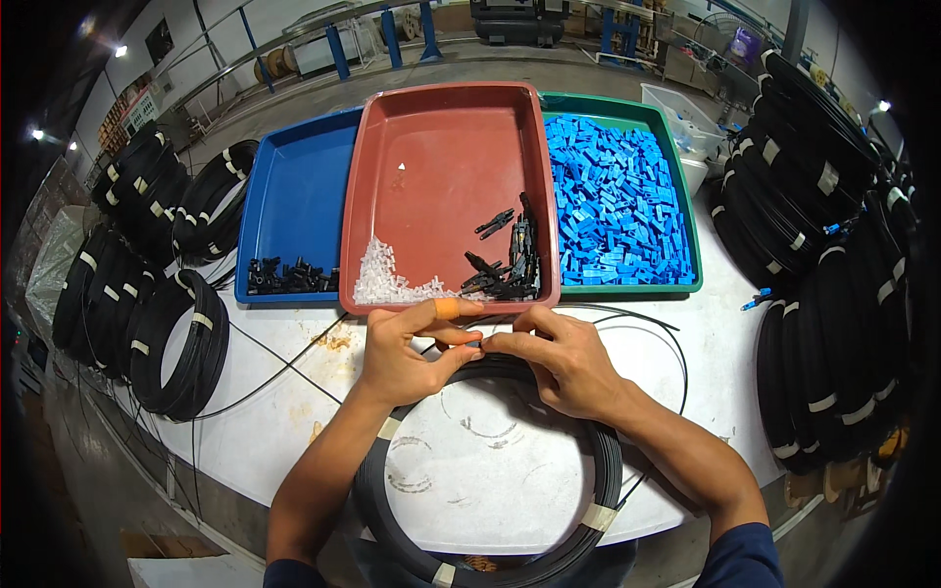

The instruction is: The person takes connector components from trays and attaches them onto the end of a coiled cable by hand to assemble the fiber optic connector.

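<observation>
My left hand (407,353) and my right hand (569,363) meet over the far side of a coil of black cable (610,470). Fingertips of both pinch together around something small and dark, mostly hidden, that I cannot make out. An orange wrap covers one finger of the left hand. The coil lies at the table's near edge, bound with pale tape. Just beyond my hands is a red tray (446,91), holding small clear-white pieces (382,279) at its near left and black connector parts (520,260) at its near right.
A blue tray (294,211) with small black parts stands left, a green tray (698,265) full of blue connector pieces (618,196) right. Coils of black cable (181,343) crowd the left side; taller stacks (833,333) rise on the right. Loose cable (683,377) crosses the white table (490,490).
</observation>
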`<action>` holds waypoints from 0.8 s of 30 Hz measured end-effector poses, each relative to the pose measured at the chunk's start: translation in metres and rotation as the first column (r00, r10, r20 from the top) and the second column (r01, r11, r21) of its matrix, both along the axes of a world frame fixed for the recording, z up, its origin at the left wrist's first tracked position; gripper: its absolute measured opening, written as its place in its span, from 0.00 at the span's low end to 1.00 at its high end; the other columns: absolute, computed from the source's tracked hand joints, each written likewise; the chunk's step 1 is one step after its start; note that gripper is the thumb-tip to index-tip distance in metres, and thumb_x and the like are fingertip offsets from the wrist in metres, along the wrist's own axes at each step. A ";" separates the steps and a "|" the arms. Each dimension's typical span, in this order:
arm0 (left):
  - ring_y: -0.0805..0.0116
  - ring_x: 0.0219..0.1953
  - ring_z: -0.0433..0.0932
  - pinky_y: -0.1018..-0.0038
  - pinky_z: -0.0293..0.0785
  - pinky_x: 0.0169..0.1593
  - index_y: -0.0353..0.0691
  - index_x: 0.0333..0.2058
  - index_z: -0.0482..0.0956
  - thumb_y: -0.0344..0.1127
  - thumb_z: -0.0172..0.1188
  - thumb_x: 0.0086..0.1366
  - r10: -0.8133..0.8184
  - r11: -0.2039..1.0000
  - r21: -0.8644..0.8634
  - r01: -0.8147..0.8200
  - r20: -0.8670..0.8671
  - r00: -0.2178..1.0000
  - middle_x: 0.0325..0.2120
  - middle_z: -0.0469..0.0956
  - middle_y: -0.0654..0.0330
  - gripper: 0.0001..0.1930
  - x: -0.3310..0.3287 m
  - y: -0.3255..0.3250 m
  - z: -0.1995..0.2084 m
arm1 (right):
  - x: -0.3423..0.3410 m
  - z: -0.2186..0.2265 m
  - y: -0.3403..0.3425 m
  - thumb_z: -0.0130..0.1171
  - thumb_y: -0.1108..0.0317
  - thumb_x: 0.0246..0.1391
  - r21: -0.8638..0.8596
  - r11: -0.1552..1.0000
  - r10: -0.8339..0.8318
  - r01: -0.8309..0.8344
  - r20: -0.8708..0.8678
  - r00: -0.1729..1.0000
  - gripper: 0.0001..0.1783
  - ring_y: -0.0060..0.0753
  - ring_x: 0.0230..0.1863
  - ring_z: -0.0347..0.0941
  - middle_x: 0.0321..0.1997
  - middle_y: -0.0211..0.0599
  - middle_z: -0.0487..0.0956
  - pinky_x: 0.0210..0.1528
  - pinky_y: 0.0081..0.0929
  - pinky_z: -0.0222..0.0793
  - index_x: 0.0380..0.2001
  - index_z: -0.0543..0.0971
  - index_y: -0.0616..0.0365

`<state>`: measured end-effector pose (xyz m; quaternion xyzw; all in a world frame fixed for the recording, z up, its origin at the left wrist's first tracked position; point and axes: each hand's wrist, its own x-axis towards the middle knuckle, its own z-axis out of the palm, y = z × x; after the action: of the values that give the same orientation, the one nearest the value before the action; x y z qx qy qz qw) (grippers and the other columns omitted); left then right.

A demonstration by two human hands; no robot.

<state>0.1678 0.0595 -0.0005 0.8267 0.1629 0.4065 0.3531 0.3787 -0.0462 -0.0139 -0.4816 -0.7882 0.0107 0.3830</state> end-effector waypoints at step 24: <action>0.72 0.39 0.87 0.74 0.80 0.40 0.32 0.46 0.85 0.29 0.66 0.63 0.240 0.970 -0.020 -0.243 -0.085 0.967 0.31 0.88 0.53 0.13 -0.040 0.063 0.037 | -0.001 0.003 -0.002 0.63 0.79 0.54 -0.082 0.996 0.021 -0.033 -0.141 0.990 0.14 0.48 0.36 0.80 0.39 0.41 0.81 0.35 0.40 0.75 0.45 0.80 0.56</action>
<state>0.1275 0.1227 0.0362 0.8114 0.2828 0.4096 0.3064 0.3775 -0.0479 -0.0107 -0.4846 -0.7648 0.0828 0.4165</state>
